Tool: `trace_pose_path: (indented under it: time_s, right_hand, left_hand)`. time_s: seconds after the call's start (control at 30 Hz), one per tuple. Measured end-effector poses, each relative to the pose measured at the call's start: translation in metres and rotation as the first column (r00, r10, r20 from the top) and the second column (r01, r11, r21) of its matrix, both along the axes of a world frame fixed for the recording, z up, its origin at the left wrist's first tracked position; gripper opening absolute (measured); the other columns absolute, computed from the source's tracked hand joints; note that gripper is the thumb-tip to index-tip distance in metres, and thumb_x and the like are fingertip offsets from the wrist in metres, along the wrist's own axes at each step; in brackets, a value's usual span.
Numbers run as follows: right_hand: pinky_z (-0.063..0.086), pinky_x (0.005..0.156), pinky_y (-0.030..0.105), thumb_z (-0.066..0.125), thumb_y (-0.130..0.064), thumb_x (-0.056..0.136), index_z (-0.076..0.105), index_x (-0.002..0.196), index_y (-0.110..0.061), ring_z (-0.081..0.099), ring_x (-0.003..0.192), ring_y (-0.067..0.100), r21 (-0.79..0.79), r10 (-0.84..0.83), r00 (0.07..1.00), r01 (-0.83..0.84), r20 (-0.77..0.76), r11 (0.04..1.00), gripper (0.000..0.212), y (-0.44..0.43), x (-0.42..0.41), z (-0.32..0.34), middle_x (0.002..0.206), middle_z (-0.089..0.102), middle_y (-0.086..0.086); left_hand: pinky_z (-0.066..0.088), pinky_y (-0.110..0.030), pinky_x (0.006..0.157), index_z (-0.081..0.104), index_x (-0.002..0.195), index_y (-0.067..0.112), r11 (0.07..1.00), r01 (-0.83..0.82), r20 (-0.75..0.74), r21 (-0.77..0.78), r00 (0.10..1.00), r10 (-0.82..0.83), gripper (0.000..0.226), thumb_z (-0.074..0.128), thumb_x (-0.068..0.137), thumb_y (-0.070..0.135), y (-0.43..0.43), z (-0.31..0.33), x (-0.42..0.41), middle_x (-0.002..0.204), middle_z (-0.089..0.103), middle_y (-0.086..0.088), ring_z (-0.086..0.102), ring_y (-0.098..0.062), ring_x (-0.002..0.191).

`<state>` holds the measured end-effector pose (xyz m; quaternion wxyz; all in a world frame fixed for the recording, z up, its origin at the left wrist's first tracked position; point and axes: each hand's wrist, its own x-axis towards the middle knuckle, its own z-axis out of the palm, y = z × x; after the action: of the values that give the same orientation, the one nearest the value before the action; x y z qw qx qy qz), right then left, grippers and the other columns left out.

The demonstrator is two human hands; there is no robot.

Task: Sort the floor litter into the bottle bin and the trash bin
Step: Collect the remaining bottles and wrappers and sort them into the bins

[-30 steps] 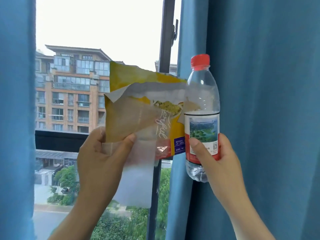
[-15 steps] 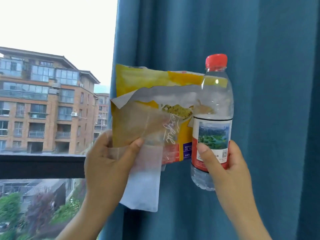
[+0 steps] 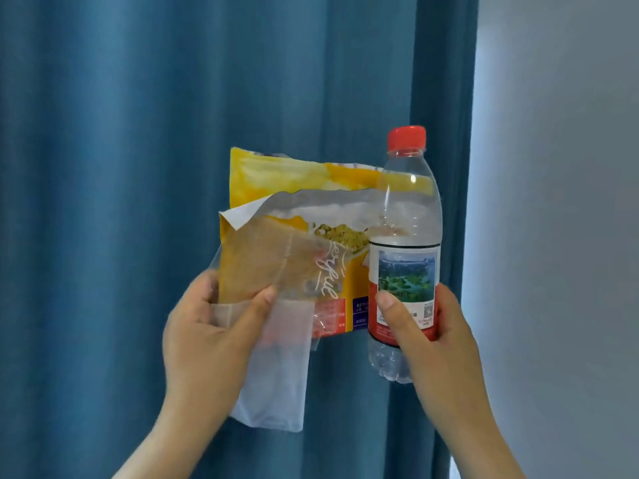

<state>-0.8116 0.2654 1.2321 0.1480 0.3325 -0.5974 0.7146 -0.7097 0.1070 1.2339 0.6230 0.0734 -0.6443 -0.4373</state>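
Observation:
My left hand [image 3: 207,337] grips a bunch of wrappers at chest height: a torn yellow snack bag [image 3: 294,181] with a clear plastic wrapper [image 3: 276,385] hanging in front of it. My thumb pinches both against my fingers. My right hand [image 3: 435,344] grips an empty clear plastic bottle [image 3: 404,236] upright by its red and white label; it has a red cap. The bottle touches the snack bag's right edge. Neither bin is in view.
A blue curtain [image 3: 138,167] fills the background right behind my hands. A pale grey wall [image 3: 560,202] runs down the right side. The floor is out of view.
The view has swung to the right: the window and the buildings outside have left the frame, and the wall has come in. Both hands keep the same hold on their items.

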Motion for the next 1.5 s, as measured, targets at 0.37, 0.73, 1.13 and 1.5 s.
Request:
trace_pose_path:
  time_s: [0.37,0.73,1.13,1.5]
  right_hand:
    - [0.050,0.059,0.007,0.060,-0.060,0.061,0.056,0.114,-0.031,0.066,0.084,-0.005,0.005,-0.390,0.921,0.390,-0.008,0.921,0.061,0.067,-0.066,-0.011,0.095,0.069,-0.016]
    - [0.047,0.058,0.006,0.064,-0.052,0.064,0.059,0.112,-0.027,0.066,0.081,-0.005,0.039,-0.586,0.810,0.585,0.029,0.810,0.054,0.097,-0.118,-0.033,0.092,0.071,-0.014]
    - [0.053,0.066,0.013,0.066,-0.051,0.067,0.060,0.103,-0.030,0.068,0.082,0.001,0.087,-0.619,0.785,0.614,0.041,0.784,0.042,0.168,-0.247,-0.068,0.090,0.071,-0.017]
    - [0.051,0.063,0.012,0.066,-0.049,0.068,0.060,0.103,-0.029,0.068,0.078,0.001,0.135,-0.456,0.885,0.442,0.092,0.887,0.040,0.242,-0.434,-0.092,0.087,0.070,-0.017]
  left_hand:
    - [0.051,-0.012,0.052,0.064,0.085,0.030,0.880,0.473,-0.031,0.030,0.881,-0.472,0.018,0.075,0.077,0.017,0.035,-0.009,-0.138,0.079,0.072,0.017,0.067,-0.001,0.066]
    - [0.051,-0.012,0.054,0.063,0.086,0.030,0.703,0.709,-0.005,0.057,0.705,-0.710,0.021,0.073,0.078,0.013,0.065,-0.032,-0.244,0.077,0.071,0.021,0.067,0.002,0.067]
    - [0.053,-0.028,0.060,0.066,0.085,0.041,0.696,0.709,0.069,0.113,0.693,-0.718,0.020,0.076,0.070,0.033,0.137,-0.072,-0.378,0.084,0.073,0.014,0.069,-0.007,0.072]
    - [0.051,-0.016,0.044,0.060,0.082,0.030,0.830,0.524,0.187,0.190,0.811,-0.555,0.016,0.073,0.080,0.021,0.209,-0.107,-0.526,0.077,0.069,0.014,0.067,-0.007,0.069]
